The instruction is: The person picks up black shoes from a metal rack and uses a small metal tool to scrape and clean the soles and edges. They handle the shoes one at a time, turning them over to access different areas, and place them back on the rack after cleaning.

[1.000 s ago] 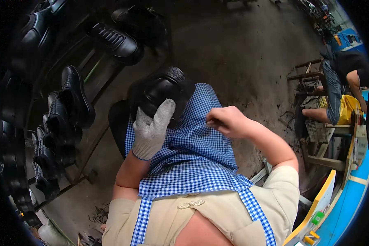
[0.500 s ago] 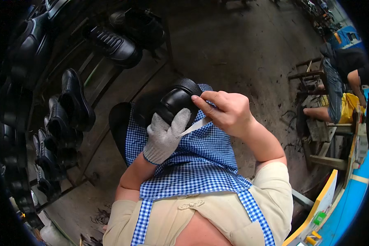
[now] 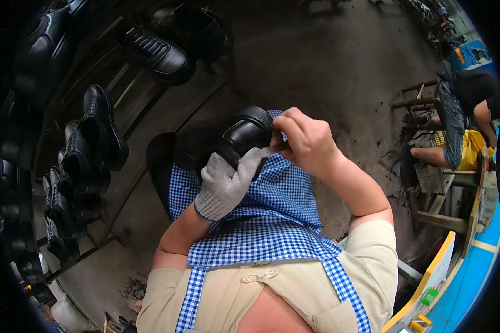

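Two hands [image 3: 225, 183] [image 3: 305, 141], black shoe [image 3: 236, 136] (blade [image 3: 271, 150] touching)

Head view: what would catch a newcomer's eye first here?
At centre, the gloved left hand steadies a black shoe on a blue checked apron, while the bare right hand holds a thin blade against it. Rows of black shoes fill a rack on the left.

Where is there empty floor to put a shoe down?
Bare floor lies beyond the lap, between the shoe rack on the left and the wooden stools on the right. The rack is crowded with black shoes. The apron is taken up by both hands and a shoe.
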